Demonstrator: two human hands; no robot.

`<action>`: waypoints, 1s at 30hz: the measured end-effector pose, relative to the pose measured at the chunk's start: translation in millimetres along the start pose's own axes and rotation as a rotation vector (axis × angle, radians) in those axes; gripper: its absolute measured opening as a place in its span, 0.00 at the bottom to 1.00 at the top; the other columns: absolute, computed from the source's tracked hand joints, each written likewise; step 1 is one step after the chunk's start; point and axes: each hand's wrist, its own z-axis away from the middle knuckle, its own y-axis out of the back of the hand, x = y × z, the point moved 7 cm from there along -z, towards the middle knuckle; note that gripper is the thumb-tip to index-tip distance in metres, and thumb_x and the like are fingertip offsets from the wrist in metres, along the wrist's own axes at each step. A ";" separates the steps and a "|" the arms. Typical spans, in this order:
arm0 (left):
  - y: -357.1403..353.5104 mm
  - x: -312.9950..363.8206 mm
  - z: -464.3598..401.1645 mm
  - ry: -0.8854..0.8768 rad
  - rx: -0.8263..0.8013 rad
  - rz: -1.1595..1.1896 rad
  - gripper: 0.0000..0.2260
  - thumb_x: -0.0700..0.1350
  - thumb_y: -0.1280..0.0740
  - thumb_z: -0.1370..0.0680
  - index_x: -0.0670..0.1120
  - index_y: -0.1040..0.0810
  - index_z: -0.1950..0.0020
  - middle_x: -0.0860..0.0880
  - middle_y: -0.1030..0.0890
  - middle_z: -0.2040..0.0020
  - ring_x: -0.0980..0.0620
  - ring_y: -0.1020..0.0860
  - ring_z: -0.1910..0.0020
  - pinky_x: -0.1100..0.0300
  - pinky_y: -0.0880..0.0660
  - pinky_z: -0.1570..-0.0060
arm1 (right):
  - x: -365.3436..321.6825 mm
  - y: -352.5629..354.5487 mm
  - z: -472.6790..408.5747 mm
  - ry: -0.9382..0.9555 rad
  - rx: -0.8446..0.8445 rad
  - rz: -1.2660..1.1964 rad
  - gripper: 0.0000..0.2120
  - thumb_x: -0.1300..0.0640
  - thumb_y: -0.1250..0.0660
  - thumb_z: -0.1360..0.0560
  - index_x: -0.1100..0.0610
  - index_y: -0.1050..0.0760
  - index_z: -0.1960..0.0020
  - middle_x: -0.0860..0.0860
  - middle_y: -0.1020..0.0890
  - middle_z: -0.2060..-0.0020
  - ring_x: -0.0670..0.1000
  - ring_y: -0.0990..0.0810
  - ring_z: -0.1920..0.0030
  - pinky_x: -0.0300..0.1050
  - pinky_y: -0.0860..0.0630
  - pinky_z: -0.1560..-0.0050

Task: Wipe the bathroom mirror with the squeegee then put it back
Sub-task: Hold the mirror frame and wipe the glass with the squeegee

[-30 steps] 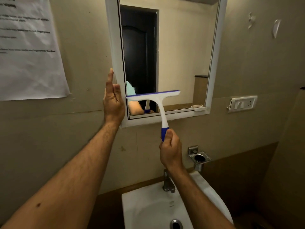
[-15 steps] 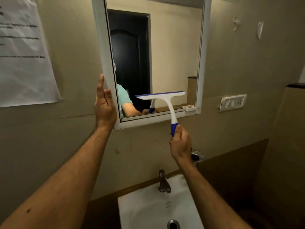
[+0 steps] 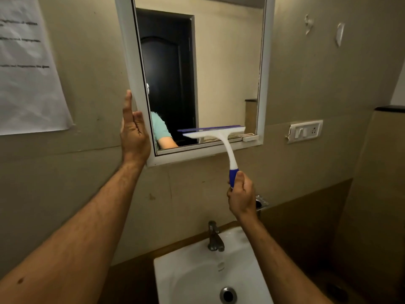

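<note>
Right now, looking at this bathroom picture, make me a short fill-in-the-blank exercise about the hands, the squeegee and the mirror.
1. The right hand grips the squeegee by its ____ handle end.
2. The left hand, fingers straight, rests on the mirror frame's ____ side.
3. The squeegee's blade lies near the ____ edge of the glass.
4. Below the mirror, a tap stands over a white ____.

Missing words: blue; left; bottom; sink

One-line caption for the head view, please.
Right hand holds squeegee at mirror's bottom; left hand steadies the frame.

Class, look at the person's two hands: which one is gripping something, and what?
The right hand, curled round the squeegee handle's blue end. The left hand has straight fingers against the mirror frame.
</note>
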 end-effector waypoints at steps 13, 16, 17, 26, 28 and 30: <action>0.7 -0.8 1.2 -0.043 0.017 -0.046 0.20 0.54 0.52 0.17 0.64 0.49 0.25 0.43 0.30 0.30 0.34 0.27 0.39 0.38 0.26 0.43 | 29.5 -7.4 10.1 -0.029 0.005 0.066 0.17 0.45 0.51 0.17 0.53 0.30 0.55 0.56 0.27 0.65 0.53 0.28 0.66 0.49 0.30 0.63; 0.2 -1.3 -0.3 -0.040 0.003 -0.068 0.19 0.56 0.52 0.17 0.68 0.50 0.26 0.35 0.29 0.34 0.29 0.28 0.41 0.35 0.27 0.46 | 3.9 -13.9 2.7 0.030 0.001 0.057 0.17 0.45 0.51 0.17 0.53 0.29 0.54 0.55 0.28 0.66 0.52 0.29 0.67 0.48 0.30 0.64; 0.3 -1.8 -0.6 -0.029 -0.006 -0.059 0.19 0.56 0.52 0.17 0.68 0.50 0.27 0.32 0.29 0.36 0.28 0.29 0.41 0.33 0.27 0.46 | -5.4 -16.0 -0.4 0.048 0.000 0.043 0.17 0.45 0.51 0.17 0.52 0.29 0.55 0.55 0.28 0.66 0.52 0.29 0.67 0.48 0.30 0.64; 1.9 -2.8 -1.7 0.016 -0.068 0.002 0.20 0.54 0.51 0.17 0.69 0.51 0.27 0.31 0.30 0.37 0.30 0.29 0.40 0.35 0.27 0.44 | -5.7 -26.6 6.2 -0.002 -0.001 0.020 0.15 0.46 0.50 0.17 0.51 0.30 0.55 0.55 0.28 0.65 0.52 0.29 0.66 0.48 0.30 0.64; 2.2 -1.9 -1.8 0.026 -0.077 0.013 0.20 0.53 0.51 0.17 0.70 0.51 0.28 0.32 0.30 0.36 0.31 0.29 0.40 0.36 0.27 0.44 | 16.2 -25.6 22.0 -0.027 -0.002 0.084 0.16 0.45 0.50 0.18 0.51 0.30 0.56 0.54 0.28 0.66 0.53 0.28 0.66 0.49 0.30 0.64; 1.8 -0.9 -1.0 0.029 -0.091 0.022 0.20 0.53 0.51 0.17 0.69 0.51 0.27 0.32 0.30 0.36 0.30 0.29 0.40 0.36 0.27 0.44 | 24.8 -24.5 31.2 -0.057 -0.007 0.106 0.15 0.46 0.50 0.18 0.51 0.31 0.57 0.54 0.28 0.66 0.52 0.28 0.66 0.48 0.29 0.63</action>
